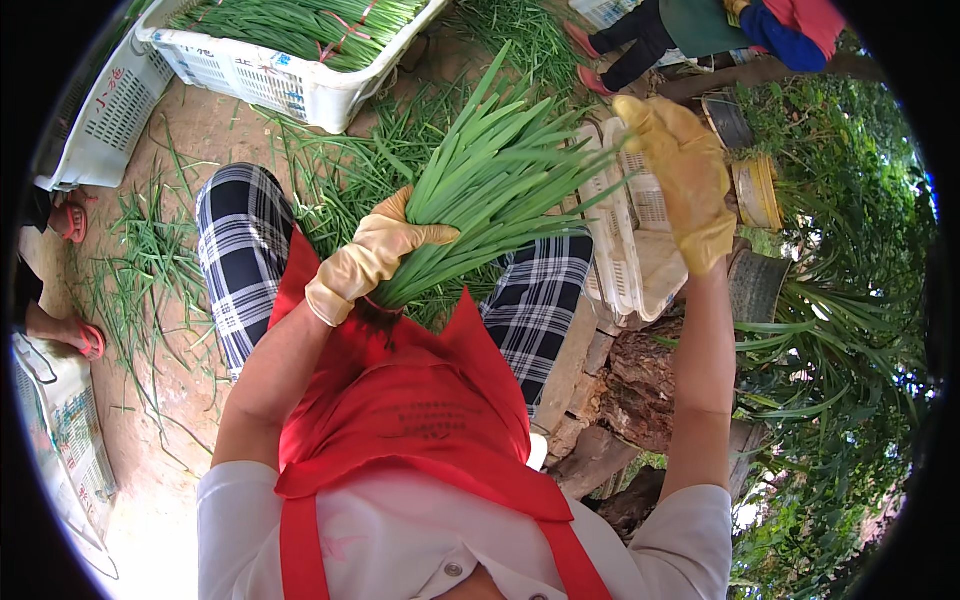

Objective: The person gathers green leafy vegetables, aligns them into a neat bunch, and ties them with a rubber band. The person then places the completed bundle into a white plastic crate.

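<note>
My left hand point(375, 251), in a pale yellow rubber glove, is closed around the lower part of a thick bunch of green chive-like leaves point(487, 180). The leaves fan out up and to the right, and their reddish, dark root ends point(382, 311) point toward my red apron point(412, 405). Raised to the right of the leaf tips is my right hand point(679, 169), in a soiled yellow glove, with its fingers partly spread. A blurred leaf tip reaches close to its thumb side; whether they touch is unclear.
Loose leaves point(150, 255) litter the ground. A white plastic crate point(262, 86) holds tied bunches at upper left, beside another crate point(120, 112). Pale crates point(600, 262) stand right of my knee, near logs point(637, 375) and potted plants. One person's legs point(634, 45) and another's sandalled feet point(86, 337) are nearby.
</note>
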Tool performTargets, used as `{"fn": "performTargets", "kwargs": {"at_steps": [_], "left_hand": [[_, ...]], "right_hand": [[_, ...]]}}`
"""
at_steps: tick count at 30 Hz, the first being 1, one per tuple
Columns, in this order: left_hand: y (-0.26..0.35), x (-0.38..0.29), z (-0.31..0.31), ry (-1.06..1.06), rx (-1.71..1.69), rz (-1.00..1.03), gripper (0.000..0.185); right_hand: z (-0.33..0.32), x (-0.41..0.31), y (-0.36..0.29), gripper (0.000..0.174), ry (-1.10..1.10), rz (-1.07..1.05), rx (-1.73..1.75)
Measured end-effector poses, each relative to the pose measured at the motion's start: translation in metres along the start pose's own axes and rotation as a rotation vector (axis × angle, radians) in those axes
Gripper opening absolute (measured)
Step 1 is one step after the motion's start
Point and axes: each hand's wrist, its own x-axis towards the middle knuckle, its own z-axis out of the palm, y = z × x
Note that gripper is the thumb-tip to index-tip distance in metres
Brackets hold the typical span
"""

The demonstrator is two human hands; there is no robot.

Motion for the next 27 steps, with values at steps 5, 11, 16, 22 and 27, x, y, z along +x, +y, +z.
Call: {"fn": "performTargets", "kwargs": {"at_steps": [5,11,16,22,27], "left_hand": [[0.001,0.002,0.002,0.026,0.019,-0.063,0.051],[0.004,-0.001,0.007,0.038,0.127,-0.029,0.056],[0.009,-0.005,0.01,0.018,0.073,-0.047,0.057],[0.005,-0.003,0.005,0.012,0.078,-0.041,0.057],[0.004,-0.003,0.006,-0.026,0.123,0.001,0.054]], "right_hand": [[0.033,-0.022,-0.041,0.033,-0.151,-0.34,-0.255],[0.058,-0.005,-0.012,0.035,-0.315,-0.481,-0.401],[0.064,-0.002,-0.013,0.033,-0.367,-0.44,-0.333],[0.098,-0.024,-0.018,0.013,-0.202,-0.753,-0.7],[0.086,-0.026,-0.009,0.007,-0.154,-0.843,-0.404]]}}
